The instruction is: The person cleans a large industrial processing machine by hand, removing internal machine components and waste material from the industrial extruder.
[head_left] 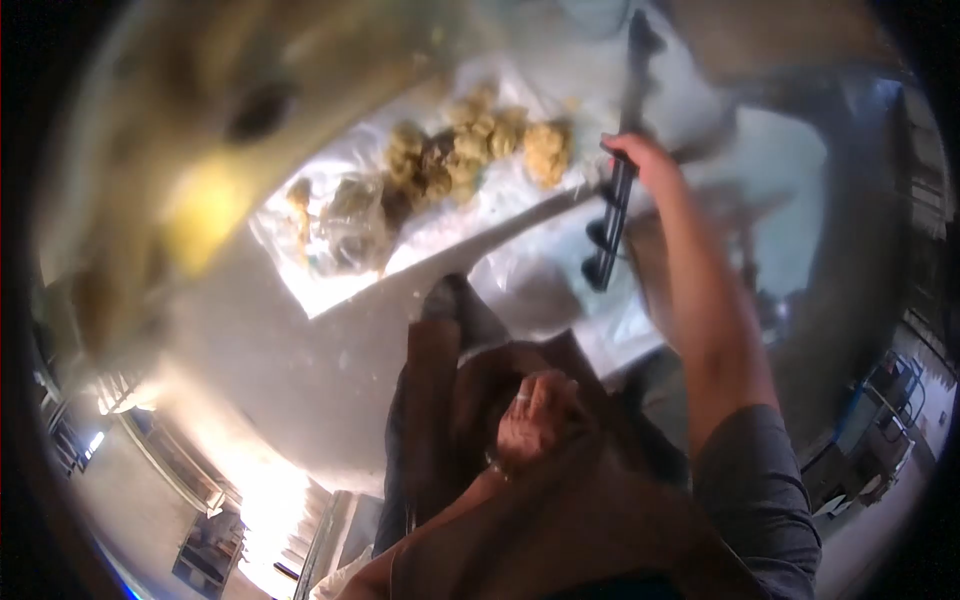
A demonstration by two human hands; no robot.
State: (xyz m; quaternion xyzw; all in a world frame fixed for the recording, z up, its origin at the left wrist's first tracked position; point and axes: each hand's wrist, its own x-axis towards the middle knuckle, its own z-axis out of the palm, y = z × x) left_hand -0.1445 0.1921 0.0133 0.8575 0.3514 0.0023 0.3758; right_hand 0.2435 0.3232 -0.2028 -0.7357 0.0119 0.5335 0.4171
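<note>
My right hand (645, 160) reaches forward and is closed around a long black rod (618, 195). The rod has several rounded, fin-like projections along it and points away from me, tilted. Near my lap, my left hand (538, 415) rests against the brown apron (600, 490), with a ring on one finger and its fingers curled. What it holds, if anything, is hidden. To the left of the rod, yellow-brown lumps (465, 145) lie in a row on clear plastic sheeting (330, 275). One lighter lump (547, 152) sits closest to my right hand.
A large blurred yellowish object (210, 210) fills the upper left, close to the camera. A pale bluish sheet (775, 190) spreads beyond my right forearm. A blue-framed cart or rack (880, 410) stands at the far right. Bright light (275, 510) glares at lower left.
</note>
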